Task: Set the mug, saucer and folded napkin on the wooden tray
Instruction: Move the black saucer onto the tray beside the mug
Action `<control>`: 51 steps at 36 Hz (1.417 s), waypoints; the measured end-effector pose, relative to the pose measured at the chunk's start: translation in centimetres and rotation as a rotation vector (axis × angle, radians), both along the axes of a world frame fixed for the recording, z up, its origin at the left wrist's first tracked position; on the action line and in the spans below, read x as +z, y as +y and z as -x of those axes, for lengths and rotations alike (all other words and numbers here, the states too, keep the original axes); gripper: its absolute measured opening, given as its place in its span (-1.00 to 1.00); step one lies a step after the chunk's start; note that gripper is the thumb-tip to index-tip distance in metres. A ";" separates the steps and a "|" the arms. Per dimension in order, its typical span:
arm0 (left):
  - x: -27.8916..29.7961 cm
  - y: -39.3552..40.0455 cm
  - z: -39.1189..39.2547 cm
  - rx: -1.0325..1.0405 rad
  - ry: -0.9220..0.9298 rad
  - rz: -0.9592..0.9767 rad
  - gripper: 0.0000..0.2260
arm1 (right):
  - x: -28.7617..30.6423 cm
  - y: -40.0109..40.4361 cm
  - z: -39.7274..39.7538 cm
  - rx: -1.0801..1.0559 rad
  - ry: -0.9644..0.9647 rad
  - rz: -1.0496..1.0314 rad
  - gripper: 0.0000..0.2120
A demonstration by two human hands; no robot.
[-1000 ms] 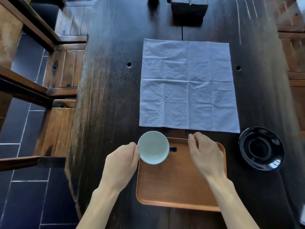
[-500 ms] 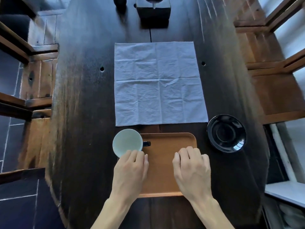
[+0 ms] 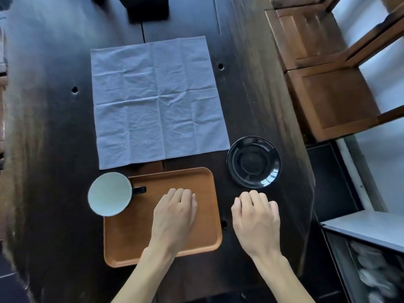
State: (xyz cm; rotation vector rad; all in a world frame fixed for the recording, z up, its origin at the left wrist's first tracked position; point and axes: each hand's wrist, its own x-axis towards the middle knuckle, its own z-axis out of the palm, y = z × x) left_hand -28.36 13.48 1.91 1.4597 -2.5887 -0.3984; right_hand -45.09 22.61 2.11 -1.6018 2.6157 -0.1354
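Observation:
A wooden tray (image 3: pixel 131 237) lies near the table's front edge. A mug (image 3: pixel 109 194), pale inside with a dark handle, stands on the tray's far left corner, partly overhanging it. The white napkin (image 3: pixel 156 99) lies spread flat beyond the tray, unfolded. To the right of the tray sits a black saucer (image 3: pixel 253 164) on the table. My left hand (image 3: pixel 176 217) hovers over the tray's middle, fingers curled, holding nothing. My right hand (image 3: pixel 255 219) is over the table right of the tray, just short of the saucer, fingers curled and holding nothing.
The dark wooden table (image 3: pixel 50 149) has small holes in it. A black box (image 3: pixel 147 7) stands at the far end. Wooden chairs (image 3: pixel 328 95) stand along the right side, and a shelf with dishes (image 3: pixel 371 270) is at the lower right.
My left hand has let go of the mug and moved right over the tray. My right hand has moved off the tray toward the saucer. The view has swung to the right.

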 end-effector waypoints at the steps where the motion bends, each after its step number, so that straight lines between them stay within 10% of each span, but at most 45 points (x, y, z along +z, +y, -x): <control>1: -0.1 0.0 0.7 0.000 -0.001 -0.008 -0.75 | -0.1 0.2 0.7 -0.007 -0.001 -0.005 -0.70; 51: -5.2 -7.1 13.5 0.098 -0.035 -0.468 -0.73 | -6.6 -3.8 16.6 -0.087 -0.144 0.010 -0.69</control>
